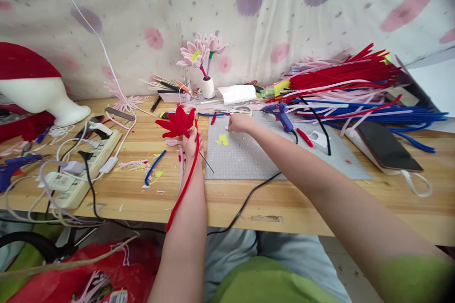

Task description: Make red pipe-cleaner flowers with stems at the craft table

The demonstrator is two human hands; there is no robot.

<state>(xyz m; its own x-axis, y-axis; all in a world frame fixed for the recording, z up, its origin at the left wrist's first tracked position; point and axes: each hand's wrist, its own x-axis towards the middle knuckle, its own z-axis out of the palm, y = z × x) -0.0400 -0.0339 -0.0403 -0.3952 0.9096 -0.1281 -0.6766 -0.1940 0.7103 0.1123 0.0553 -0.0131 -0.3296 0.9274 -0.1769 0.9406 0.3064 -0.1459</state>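
A red flower made of fuzzy pipe cleaners (177,123) is gripped in my left hand (194,144), its petals spread above the fingers. From the same hand a long red pipe cleaner (183,189) hangs down along my forearm, and a thin dark wire sticks out below. My right hand (239,123) is closed over the far left part of the grey cutting mat (241,163). Its fingertips are too hidden to show what they hold. Just beyond it lie scissors with pale handles (245,110); whether the hand touches them I cannot tell. Yellow scraps (222,139) lie nearby on the mat.
A blue glue gun (282,116) rests on the mat, its black cord crossing the table edge. Pipe-cleaner bundles (348,75) and a phone (387,147) are at the right. Pink flowers stand in a white vase (208,88). A power strip (90,168) with tangled cables occupies the left.
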